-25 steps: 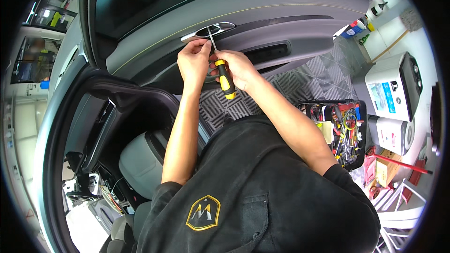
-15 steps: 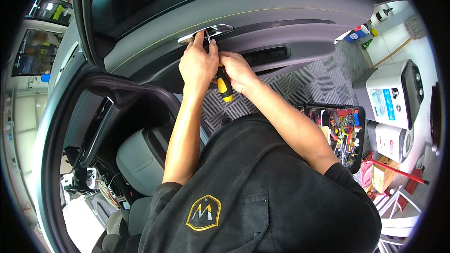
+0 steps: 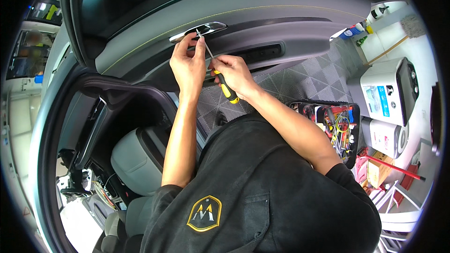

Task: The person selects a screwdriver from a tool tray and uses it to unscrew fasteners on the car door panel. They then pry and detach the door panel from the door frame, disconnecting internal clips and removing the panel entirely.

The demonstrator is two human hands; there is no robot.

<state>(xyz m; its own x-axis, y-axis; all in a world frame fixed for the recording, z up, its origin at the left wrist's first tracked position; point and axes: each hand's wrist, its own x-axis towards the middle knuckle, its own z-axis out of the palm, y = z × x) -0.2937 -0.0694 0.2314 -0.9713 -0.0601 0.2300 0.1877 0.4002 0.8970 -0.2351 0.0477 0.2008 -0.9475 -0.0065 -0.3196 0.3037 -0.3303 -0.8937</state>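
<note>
Yellow-and-black screwdriver [image 3: 227, 89] in right grip [image 3: 236, 74] slants toward chrome door handle [image 3: 217, 26].

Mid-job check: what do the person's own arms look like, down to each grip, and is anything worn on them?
The left forearm and right forearm are bare below short black sleeves. The left grip and right grip are ungloved; no watch or bracelet shows. The black top bears a gold-edged shield badge.
</note>
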